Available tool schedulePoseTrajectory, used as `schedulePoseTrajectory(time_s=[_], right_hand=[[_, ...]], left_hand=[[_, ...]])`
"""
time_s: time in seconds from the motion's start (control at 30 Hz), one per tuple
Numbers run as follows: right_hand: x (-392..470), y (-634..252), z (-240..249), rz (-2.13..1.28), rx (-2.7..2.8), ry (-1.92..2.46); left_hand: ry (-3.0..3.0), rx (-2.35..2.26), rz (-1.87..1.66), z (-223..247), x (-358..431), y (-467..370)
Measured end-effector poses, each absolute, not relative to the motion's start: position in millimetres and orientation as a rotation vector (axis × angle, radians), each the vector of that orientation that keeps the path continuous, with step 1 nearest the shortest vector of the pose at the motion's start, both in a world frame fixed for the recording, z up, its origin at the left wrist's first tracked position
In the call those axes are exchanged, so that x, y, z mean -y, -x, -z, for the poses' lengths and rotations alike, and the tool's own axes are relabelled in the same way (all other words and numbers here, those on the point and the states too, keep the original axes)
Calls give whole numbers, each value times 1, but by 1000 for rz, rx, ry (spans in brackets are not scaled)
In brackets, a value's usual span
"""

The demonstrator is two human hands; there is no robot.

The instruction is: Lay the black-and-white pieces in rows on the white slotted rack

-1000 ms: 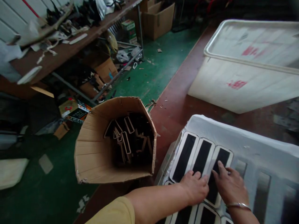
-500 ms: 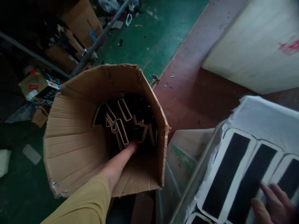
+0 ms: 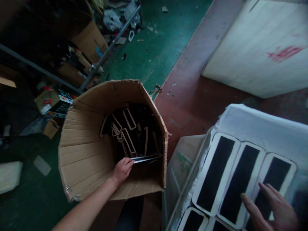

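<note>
My left hand (image 3: 123, 171) is inside the mouth of a tall cardboard box (image 3: 81, 150), closed on the end of a thin black panel with a white border (image 3: 145, 158), seen nearly edge-on. Deeper in the box lie several loose black panels with pale borders (image 3: 129, 141). At the lower right, my right hand (image 3: 271, 208) hovers over or rests on the rounded panels; I cannot tell whether it touches. Its thumb and forefinger are spread, with nothing visible between them. Those panels, black with white borders (image 3: 216, 173), lie side by side in a white-lined bin (image 3: 264, 123).
A large pale block with red marks (image 3: 255, 54) stands on the red floor at the upper right. On the left is a metal rack (image 3: 110, 48) with cartons (image 3: 90, 41) and plastic bags. Scraps litter the green floor (image 3: 154, 41).
My left hand has come up from among the loose panels, now gripping one. The right hand's fingers have spread apart over the panels. The view has shifted slightly.
</note>
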State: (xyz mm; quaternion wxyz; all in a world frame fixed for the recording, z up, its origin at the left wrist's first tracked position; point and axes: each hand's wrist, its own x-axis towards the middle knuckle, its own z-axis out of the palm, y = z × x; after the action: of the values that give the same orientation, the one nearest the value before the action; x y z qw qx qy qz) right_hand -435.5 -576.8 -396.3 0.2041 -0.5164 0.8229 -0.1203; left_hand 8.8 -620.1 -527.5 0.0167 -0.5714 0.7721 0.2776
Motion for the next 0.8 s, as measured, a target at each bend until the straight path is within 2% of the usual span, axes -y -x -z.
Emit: schedulePoseTrajectory(time_s=[0.07,0.13,0.27,0.4,0.57,0.73,0.8], right_hand=[[581,400,374,499,-2267,1233],[583,354,354,654,-1906,877],[591,270,333,745,-1181,124],[601,239,326,795,-820,-134],[595,264,310,983,-799,-130],[553,339,289,1125,-688,-34],[527,375,284,1166,-686,-13]], left_hand=[[1635,-2769,-629,458,608,-13],[1517,-3029,-357,393,597,-7],[1521,-3155,-154,302,584,24],[1482,-3278,-110,267,576,61],[1320,-3351,-83,246,559,118],[897,-3526,-599,202,546,166],[1259,-3542,-797,195,553,177]])
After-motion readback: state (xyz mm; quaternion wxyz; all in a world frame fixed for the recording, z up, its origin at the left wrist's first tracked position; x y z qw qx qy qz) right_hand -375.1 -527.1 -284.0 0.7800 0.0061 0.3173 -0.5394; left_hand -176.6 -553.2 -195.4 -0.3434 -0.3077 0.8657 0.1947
